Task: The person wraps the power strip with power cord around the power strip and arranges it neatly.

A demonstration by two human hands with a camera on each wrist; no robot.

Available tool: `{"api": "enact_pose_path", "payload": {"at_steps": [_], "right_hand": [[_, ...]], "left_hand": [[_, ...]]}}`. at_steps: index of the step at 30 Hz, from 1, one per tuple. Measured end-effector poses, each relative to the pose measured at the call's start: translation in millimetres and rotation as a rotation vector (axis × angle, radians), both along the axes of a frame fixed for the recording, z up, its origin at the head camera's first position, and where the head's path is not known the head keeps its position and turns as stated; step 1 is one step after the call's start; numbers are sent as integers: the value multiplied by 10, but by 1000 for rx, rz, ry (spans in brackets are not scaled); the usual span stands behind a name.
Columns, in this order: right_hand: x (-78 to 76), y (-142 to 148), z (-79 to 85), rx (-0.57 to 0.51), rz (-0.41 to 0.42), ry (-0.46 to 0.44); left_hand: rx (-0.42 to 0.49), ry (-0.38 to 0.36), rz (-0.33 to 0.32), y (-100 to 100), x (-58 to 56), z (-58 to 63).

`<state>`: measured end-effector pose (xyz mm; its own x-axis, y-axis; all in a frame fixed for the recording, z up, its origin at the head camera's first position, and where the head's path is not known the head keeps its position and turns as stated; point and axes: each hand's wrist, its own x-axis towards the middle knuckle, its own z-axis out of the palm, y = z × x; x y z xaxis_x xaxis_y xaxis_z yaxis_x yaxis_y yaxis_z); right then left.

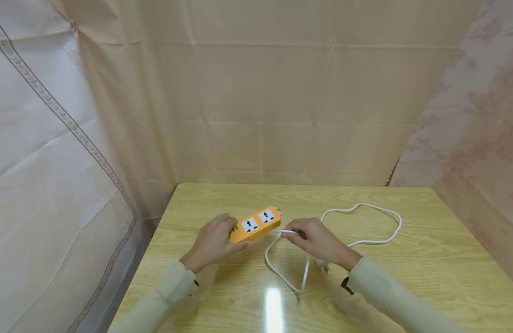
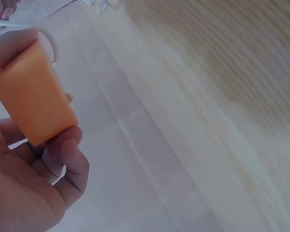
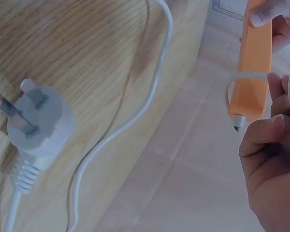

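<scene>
An orange power strip (image 1: 256, 226) with white socket faces is held off the table by my left hand (image 1: 214, 241), thumb on the near side and fingers round its left end. In the left wrist view the strip's orange end (image 2: 36, 94) sits between thumb and fingers. My right hand (image 1: 320, 241) pinches the white cord (image 1: 286, 280) just right of the strip. One stretch of cord crosses the strip's orange side in the right wrist view. The three-pin plug (image 3: 41, 123) lies on the table, partly hidden under my right wrist in the head view.
Beyond my right hand a wide loop of the cord (image 1: 374, 241) spreads over the wooden table (image 1: 431, 286). Beige cloth (image 1: 260, 106) hangs behind the table's back edge. Pale cloths hang at the left and right. Light glares off the table near its front.
</scene>
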<state>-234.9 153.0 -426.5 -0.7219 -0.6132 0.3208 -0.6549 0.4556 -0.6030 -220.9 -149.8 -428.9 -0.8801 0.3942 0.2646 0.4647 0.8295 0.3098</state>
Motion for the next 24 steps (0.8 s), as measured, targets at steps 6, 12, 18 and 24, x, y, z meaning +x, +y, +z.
{"api": "enact_pose_path", "payload": {"at_steps": [6,12,18,24], "right_hand": [[-32,22,73,25,55,29],[-82,70,120,-4,118,95],[-119,71,60,-28,138,10],[-164,71,-31,-93,97,-114]], "left_hand": [[-126,94,-99,-29,1,-29],[-183,59,-281,14,41,-135],[-58,7,-356,61,67,-166],[159,-139,-419,97,48,-142]]}}
